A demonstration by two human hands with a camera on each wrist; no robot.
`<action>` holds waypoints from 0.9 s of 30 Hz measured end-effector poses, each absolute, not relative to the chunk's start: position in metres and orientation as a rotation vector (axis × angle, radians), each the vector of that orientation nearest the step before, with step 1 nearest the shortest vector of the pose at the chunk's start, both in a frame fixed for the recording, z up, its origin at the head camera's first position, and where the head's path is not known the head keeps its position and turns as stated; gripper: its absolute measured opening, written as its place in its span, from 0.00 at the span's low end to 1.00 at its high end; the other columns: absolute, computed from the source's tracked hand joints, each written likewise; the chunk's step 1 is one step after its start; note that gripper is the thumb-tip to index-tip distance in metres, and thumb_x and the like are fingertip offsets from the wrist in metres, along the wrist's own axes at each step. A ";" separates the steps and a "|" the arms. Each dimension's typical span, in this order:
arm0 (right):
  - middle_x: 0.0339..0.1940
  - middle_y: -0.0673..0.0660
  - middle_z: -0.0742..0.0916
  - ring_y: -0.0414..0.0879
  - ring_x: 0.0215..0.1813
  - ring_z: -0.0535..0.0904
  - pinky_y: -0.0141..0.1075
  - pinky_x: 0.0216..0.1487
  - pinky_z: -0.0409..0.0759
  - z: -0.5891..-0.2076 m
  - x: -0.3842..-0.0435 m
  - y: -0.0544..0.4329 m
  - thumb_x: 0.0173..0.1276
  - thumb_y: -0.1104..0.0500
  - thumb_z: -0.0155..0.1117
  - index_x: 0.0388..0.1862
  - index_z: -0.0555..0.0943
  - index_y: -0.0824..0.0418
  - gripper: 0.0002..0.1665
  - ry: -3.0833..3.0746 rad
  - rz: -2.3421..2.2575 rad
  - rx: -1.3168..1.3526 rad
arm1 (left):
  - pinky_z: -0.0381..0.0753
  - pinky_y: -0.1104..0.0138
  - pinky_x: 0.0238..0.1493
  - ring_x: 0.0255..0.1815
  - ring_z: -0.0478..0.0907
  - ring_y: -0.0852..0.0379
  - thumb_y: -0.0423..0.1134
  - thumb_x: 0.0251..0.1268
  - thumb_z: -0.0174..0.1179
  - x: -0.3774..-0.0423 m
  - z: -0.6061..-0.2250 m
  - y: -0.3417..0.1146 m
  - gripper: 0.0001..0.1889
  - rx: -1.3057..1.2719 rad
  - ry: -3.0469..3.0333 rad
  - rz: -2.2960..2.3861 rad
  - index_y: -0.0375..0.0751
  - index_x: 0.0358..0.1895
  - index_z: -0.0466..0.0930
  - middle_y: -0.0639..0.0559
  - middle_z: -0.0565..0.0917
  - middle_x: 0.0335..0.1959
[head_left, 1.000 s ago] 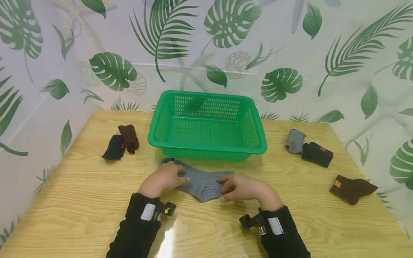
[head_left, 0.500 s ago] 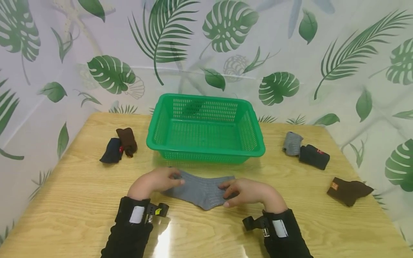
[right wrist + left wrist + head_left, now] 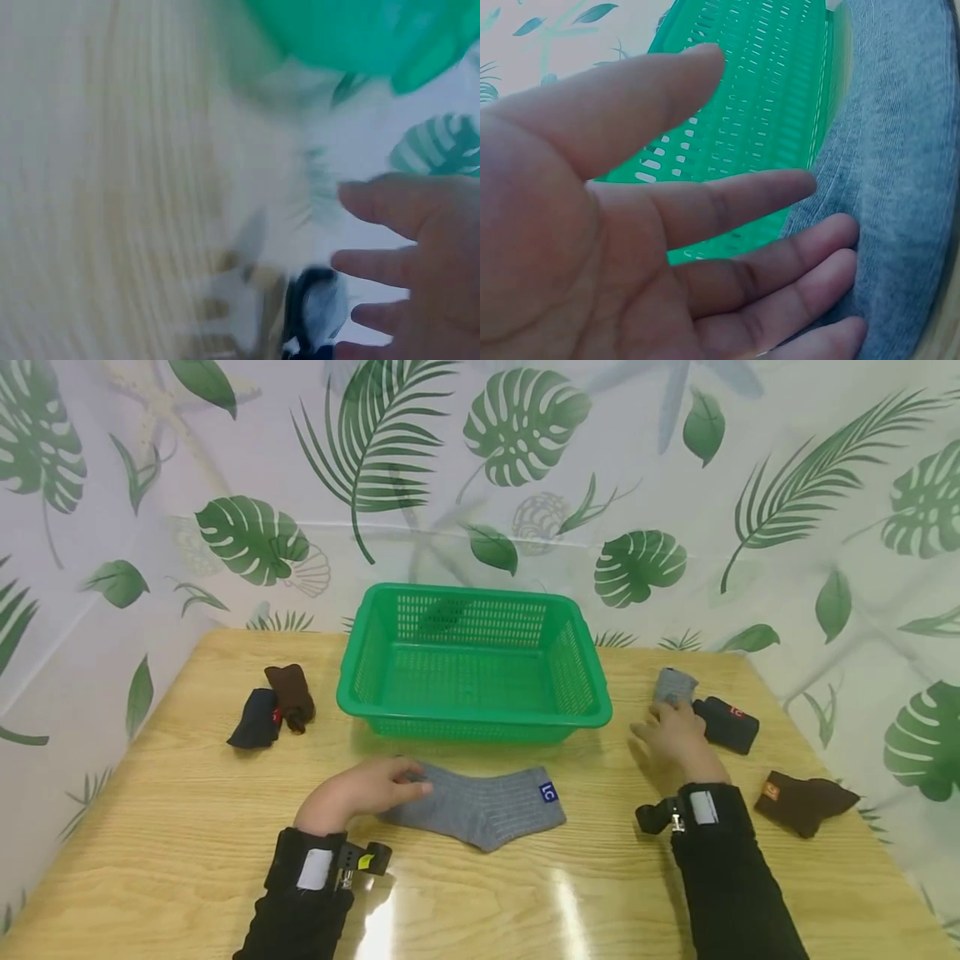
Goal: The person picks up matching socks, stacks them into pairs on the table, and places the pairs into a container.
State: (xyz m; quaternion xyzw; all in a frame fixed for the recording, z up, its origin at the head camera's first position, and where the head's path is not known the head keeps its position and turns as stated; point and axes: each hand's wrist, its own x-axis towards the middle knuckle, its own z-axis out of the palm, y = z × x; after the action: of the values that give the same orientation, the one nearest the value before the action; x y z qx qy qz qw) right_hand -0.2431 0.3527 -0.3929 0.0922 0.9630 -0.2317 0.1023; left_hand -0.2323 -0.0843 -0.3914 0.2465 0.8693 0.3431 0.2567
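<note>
A grey ribbed sock [image 3: 480, 806] lies flat on the table, its blue label toward the right. My left hand [image 3: 363, 789] rests over its left end; in the left wrist view the fingers [image 3: 742, 199] are straight, with fingertips against the grey knit [image 3: 900, 172]. At the right, my right hand [image 3: 675, 739] reaches over the table, its fingertips overlapping a folded grey sock [image 3: 675, 683] in the head view. Its fingers [image 3: 375, 266] are spread and apart from that sock in the blurred right wrist view. A black folded sock [image 3: 727, 725] lies beside it.
A green plastic basket [image 3: 474, 718] stands behind the flat sock. Far left lie a navy sock [image 3: 255, 720] and a brown sock [image 3: 288, 692], touching. Another brown sock [image 3: 802, 803] lies near the table's right edge. Leaf-patterned cloth [image 3: 420, 543] hangs behind the table.
My right hand has left the flat grey sock and moved right and away to the folded grey sock, baring the blue label. The left hand shifted slightly left, then stayed.
</note>
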 end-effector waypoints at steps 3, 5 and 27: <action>0.71 0.83 0.38 0.85 0.68 0.38 0.75 0.60 0.50 -0.395 -0.245 0.368 0.74 0.44 0.51 0.73 0.54 0.77 0.45 2.736 -0.631 0.309 | 0.77 0.52 0.53 0.59 0.75 0.39 0.47 0.72 0.55 -0.232 -0.393 -0.084 0.24 0.652 2.346 0.942 0.32 0.62 0.74 0.37 0.78 0.57; 0.71 0.83 0.36 0.84 0.69 0.37 0.75 0.61 0.50 -0.399 -0.244 0.372 0.73 0.43 0.50 0.74 0.52 0.76 0.47 2.683 -0.617 0.335 | 0.77 0.51 0.54 0.59 0.75 0.39 0.46 0.72 0.55 -0.231 -0.393 -0.083 0.24 0.650 2.336 0.946 0.32 0.62 0.74 0.37 0.78 0.58; 0.20 0.63 0.79 0.55 0.24 0.73 0.44 0.26 0.70 -0.322 -0.201 0.316 0.76 0.54 0.52 0.27 0.79 0.69 0.22 3.211 -0.577 0.121 | 0.77 0.51 0.53 0.59 0.74 0.39 0.47 0.73 0.54 -0.235 -0.389 -0.086 0.25 0.617 2.330 0.945 0.34 0.64 0.73 0.37 0.78 0.58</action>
State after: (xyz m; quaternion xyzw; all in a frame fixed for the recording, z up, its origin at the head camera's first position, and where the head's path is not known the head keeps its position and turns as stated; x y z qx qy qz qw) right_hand -0.2008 0.3160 -0.3223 0.0369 0.9817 -0.1765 -0.0613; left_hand -0.2353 -0.0860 -0.3894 0.2291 0.8659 0.3512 0.2727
